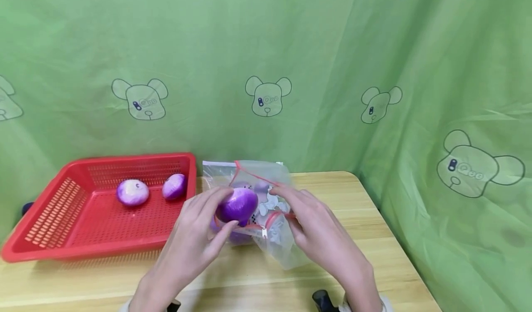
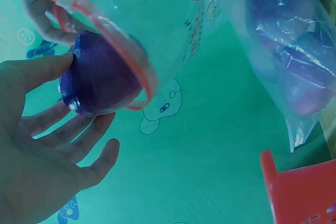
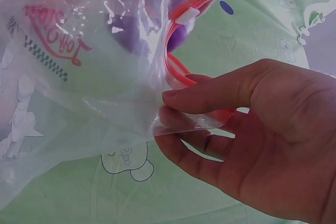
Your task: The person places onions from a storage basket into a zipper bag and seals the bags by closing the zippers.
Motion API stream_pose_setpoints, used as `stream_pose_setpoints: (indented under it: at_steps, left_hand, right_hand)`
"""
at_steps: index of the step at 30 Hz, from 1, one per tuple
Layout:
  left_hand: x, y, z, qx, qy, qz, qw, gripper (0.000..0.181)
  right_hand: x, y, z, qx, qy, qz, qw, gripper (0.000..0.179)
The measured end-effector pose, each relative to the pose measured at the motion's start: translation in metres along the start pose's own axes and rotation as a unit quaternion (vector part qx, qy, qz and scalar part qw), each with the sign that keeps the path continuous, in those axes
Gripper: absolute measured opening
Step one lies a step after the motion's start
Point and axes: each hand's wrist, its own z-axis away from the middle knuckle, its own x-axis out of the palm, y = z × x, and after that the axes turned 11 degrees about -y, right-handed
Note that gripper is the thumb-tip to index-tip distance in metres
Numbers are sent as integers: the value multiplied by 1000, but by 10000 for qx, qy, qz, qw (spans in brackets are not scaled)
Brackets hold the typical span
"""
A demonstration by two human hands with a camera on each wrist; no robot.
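My left hand (image 1: 191, 231) holds a shiny purple onion (image 1: 240, 204) between thumb and fingers at the mouth of a clear zip bag (image 1: 288, 249). In the left wrist view the bag's red zip edge (image 2: 128, 59) crosses over the onion, which lies partly inside the opening. The right hand (image 1: 320, 231) pinches the other side of that edge, thumb outside and fingers behind the film, as the right wrist view shows. A white slider (image 1: 264, 232) sits on the red zip. Red lettering (image 3: 60, 38) and a checkered strip are printed on the bag.
To the left, a red plastic basket (image 1: 104, 224) holds two purple-and-white onions (image 1: 132, 192). Another clear bag (image 2: 294, 51) with purple things inside lies beside the basket. The wooden table (image 1: 353, 194) ends at a green curtain (image 1: 316, 39) behind and on the right.
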Motion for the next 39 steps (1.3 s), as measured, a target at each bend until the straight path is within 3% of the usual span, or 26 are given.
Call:
stream_pose_setpoints:
  at_steps: [15, 21, 26, 33, 39]
  left_hand:
    - [5, -6, 1, -84, -232, -252, 9994, 50]
    - [9, -6, 1, -294, -737, -294, 9964, 41]
    - [13, -7, 1, -224, -1071, -285, 9936, 42]
    - [15, -6, 2, -154, -1016, -282, 9943, 43]
    - [18, -2, 1, 66, -792, -14, 9968, 42]
  right_hand:
    - [-2, -3, 3, -96, 5, -38, 9999, 71]
    - [-5, -1, 4, 64, 39, -102, 9999, 80]
    - [-7, -1, 6, 251, -37, -231, 9994, 90]
    - [-9, -3, 8, 384, -81, -253, 9989, 98]
    - [-11, -6, 10, 357, -275, -277, 9986, 94]
